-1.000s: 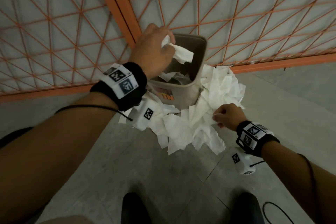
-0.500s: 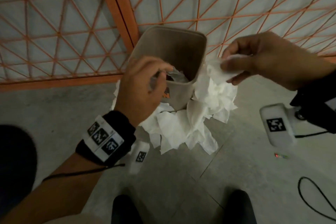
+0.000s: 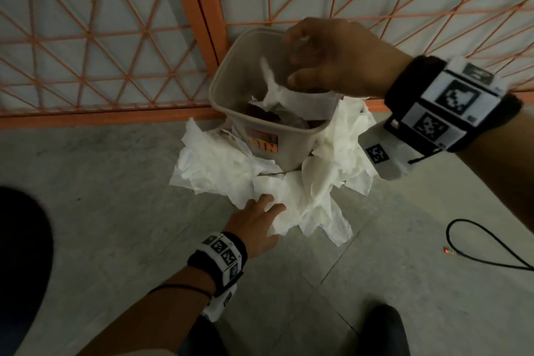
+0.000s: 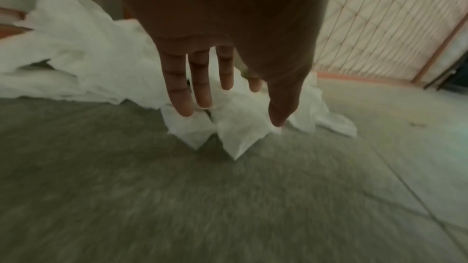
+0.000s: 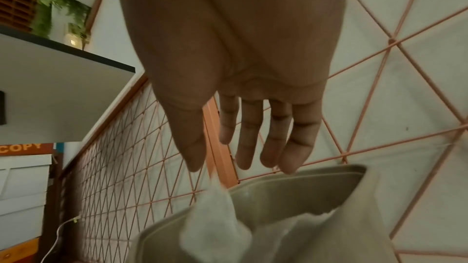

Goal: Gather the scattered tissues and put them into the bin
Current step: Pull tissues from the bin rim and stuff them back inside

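A beige bin (image 3: pixel 221 78) stands on the floor against the fence, with crumpled tissues inside. My right hand (image 3: pixel 291 63) hovers over its mouth, fingers spread and holding nothing. A white tissue (image 3: pixel 274 89) hangs loose just below that hand, half inside the bin. The right wrist view shows the same open hand (image 5: pixel 240 163) above that tissue (image 5: pixel 215 227) and the bin (image 5: pixel 367 217). Several white tissues (image 3: pixel 219 165) lie heaped round the bin's base. My left hand (image 3: pixel 267 205) is low at the heap's near edge, its straight fingers (image 4: pixel 200 91) over the tissues (image 4: pixel 238 137), gripping nothing.
An orange mesh fence (image 3: pixel 115 37) with a thick post (image 3: pixel 199 9) closes off the space behind the bin. A black cable loop (image 3: pixel 491 248) lies on the grey floor to the right. My dark shoe (image 3: pixel 384 329) is at the bottom edge. A shelf (image 5: pixel 63 91) juts out on the left.
My right hand carried its tissue from beside the bin to over the mouth and let it go. My left hand dropped from the bin's rim to the tissues on the floor.
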`<state>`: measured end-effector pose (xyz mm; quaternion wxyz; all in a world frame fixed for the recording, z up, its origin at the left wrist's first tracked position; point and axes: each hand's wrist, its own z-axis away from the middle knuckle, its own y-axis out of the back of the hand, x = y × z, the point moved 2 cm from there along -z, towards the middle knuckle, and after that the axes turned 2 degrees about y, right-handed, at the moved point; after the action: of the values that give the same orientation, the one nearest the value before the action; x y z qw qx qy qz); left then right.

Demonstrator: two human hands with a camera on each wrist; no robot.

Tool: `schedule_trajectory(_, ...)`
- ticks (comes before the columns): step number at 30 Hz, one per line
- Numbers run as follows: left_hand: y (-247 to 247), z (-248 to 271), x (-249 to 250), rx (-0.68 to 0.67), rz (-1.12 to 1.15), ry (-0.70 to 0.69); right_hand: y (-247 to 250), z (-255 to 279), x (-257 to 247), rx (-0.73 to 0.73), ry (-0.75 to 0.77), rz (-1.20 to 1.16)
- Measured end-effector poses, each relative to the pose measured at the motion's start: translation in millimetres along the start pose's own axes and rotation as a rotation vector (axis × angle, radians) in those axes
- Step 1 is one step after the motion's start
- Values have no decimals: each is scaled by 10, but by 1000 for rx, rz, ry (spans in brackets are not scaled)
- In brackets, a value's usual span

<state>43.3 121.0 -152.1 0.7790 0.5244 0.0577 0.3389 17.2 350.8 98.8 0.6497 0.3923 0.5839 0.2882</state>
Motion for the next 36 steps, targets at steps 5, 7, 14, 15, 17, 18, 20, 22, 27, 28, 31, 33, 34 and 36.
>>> schedule_trajectory(5, -170, -75, -119, 61, -8, -13, 15, 374, 93, 154, 143, -80)
schedule_trajectory(7, -149, -68, -156, 117, 32, -20, -36, 527, 266, 307, 92, -178)
schedule_trajectory(14, 356, 260, -128, 445, 276, -82, -1067, 1204, 1080, 422, -326, -399)
schedule_trajectory(15, 467, 329, -102, 468, 316, -99, -1301, 1302, 1147, 323, -375, -355)
schedule_trajectory(17, 723, 463, -35, 519, 422, -120, -1762, 1476, 1261, 65, -462, -212)
schedule_trajectory(18, 850, 523, 3, 538, 478, -118, -1959, 1546, 1307, -68, -486, -125)
schedule_trajectory(20, 1112, 629, 79, 575, 558, -112, -2237, 1657, 1364, -250, -521, -8)
schedule_trajectory(22, 1398, 703, 156, 609, 619, -136, -2364, 1715, 1378, -278, -492, 77)
schedule_trajectory(27, 2186, 720, 356, 781, 556, -271, -2384, 1717, 1427, -194, -427, 69)
schedule_trajectory(28, 2321, 685, 380, 837, 539, -280, -2360, 1719, 1446, -197, -437, 37)
schedule_trajectory(31, 2659, 543, 432, 983, 561, -291, -2229, 1754, 1473, -172, -463, -51)
schedule_trajectory(33, 2809, 421, 452, 1061, 540, -288, -2078, 1771, 1462, -134, -486, -112)
schedule_trajectory(34, 2852, 340, 450, 1085, 527, -284, -1966, 1775, 1439, -118, -504, -168)
schedule_trajectory(36, 2856, 137, 409, 1075, 516, -247, -1711, 1770, 1357, -111, -529, -305)
